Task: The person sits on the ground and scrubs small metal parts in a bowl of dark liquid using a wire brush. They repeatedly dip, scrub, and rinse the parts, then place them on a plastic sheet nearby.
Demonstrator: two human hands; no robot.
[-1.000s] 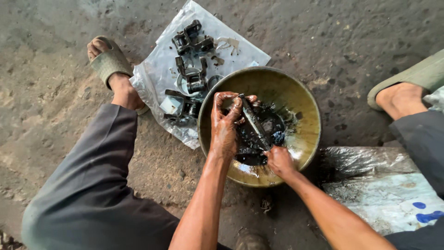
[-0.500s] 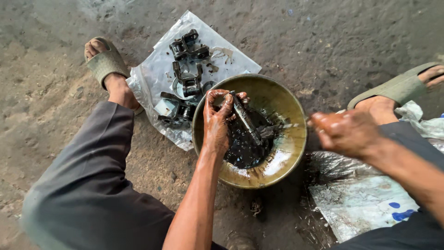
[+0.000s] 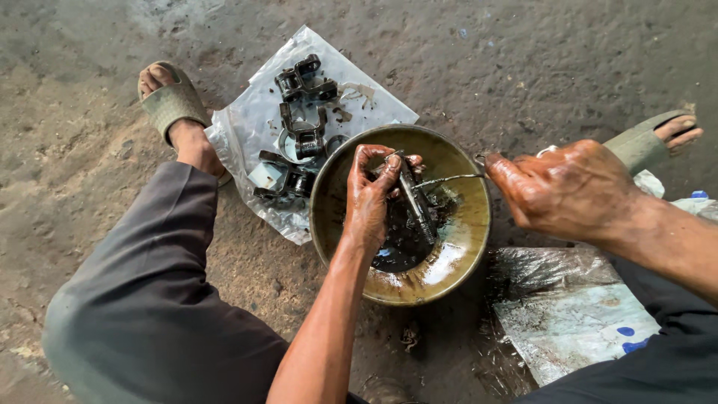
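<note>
Knees in dark grey trousers frame the near edge of the view, and between them both forearms reach out over a dirty concrete floor (image 3: 523, 67). Near right, a crumpled plastic sheet (image 3: 576, 322) with blue marks lies flat on the floor, just beside the bowl. At centre sits a round, brass-coloured metal bowl (image 3: 456, 262) with black oily liquid pooled in its bottom. Over it, the left hand (image 3: 372, 196) is clenched around a long, greasy metal part (image 3: 415, 200), which slants down into the dark liquid. To the right, the right hand (image 3: 570, 188), slick with oil, hovers over the bowl's right rim; its fingers are curled and seem to pinch a thin wire-like piece (image 3: 447, 179) that runs left toward the part, though the grasp itself is hidden. Left of the bowl and farther off, a clear plastic sheet (image 3: 247, 123) carries several black metal parts (image 3: 303, 82). Sandalled feet rest at far left (image 3: 173, 101) and far right (image 3: 651, 138).
</note>
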